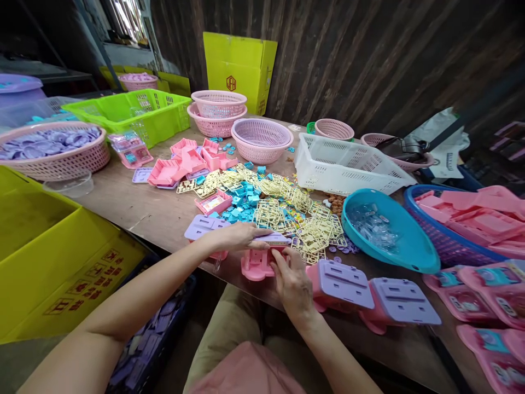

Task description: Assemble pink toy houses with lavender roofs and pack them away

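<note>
Brown flat-topped table (118, 189) before me | white slotted plastic basket (348, 167) toward its back | hollow pink plastic housing (255, 266) at the near edge | my right hand (293, 282) grasping its right side | my left hand (246, 236) holding the flat lilac plastic panel (274, 238) on top | small blue plastic blocks (246, 198) heaped beyond

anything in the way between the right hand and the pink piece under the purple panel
Nothing visible: the right hand's fingers already touch the pink piece's open front, while the left hand is at the purple panel above.
</note>
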`<action>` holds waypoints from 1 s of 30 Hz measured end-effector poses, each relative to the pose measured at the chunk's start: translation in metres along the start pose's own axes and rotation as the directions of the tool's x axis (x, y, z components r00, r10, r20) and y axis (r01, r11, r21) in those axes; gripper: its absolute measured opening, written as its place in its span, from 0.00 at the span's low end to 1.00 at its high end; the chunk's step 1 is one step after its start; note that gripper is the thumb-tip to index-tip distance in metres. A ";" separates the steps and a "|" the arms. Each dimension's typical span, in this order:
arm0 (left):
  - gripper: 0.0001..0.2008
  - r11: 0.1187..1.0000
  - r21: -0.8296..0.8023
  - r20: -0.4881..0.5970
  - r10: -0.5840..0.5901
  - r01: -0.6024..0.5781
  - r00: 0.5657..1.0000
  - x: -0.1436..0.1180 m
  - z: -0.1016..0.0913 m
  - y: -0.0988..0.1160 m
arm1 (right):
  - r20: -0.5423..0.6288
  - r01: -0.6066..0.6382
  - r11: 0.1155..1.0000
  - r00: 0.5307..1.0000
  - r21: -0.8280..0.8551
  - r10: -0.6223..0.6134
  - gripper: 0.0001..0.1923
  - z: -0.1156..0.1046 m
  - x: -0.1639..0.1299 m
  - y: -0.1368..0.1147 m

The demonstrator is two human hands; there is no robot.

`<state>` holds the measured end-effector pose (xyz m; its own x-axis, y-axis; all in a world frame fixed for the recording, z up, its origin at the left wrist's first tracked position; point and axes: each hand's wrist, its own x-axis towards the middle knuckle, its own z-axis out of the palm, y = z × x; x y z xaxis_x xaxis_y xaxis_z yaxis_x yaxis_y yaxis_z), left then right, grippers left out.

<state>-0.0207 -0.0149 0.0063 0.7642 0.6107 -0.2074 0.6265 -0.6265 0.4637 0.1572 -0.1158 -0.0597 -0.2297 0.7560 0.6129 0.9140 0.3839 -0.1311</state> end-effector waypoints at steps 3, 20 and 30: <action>0.28 1.000 -0.018 0.003 -0.006 0.006 1.000 0.000 0.000 -0.001 | -0.115 -0.128 0.991 0.986 -0.050 0.121 0.17 -0.011 0.004 0.002; 0.27 0.985 -0.171 -0.010 -0.006 0.004 1.000 0.003 0.006 0.005 | 0.311 -0.525 0.721 0.851 0.453 0.424 0.32 0.014 -0.004 -0.001; 0.27 0.998 -0.050 -0.076 -0.028 0.025 0.997 0.006 0.010 0.017 | 0.218 -0.452 0.841 0.890 0.298 0.400 0.26 0.010 -0.009 -0.002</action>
<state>-0.0038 -0.0271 0.0047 0.7323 0.6631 -0.1547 0.6367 -0.5863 0.5008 0.1542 -0.1186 -0.0728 0.0886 0.9423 0.3228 0.7727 0.1395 -0.6192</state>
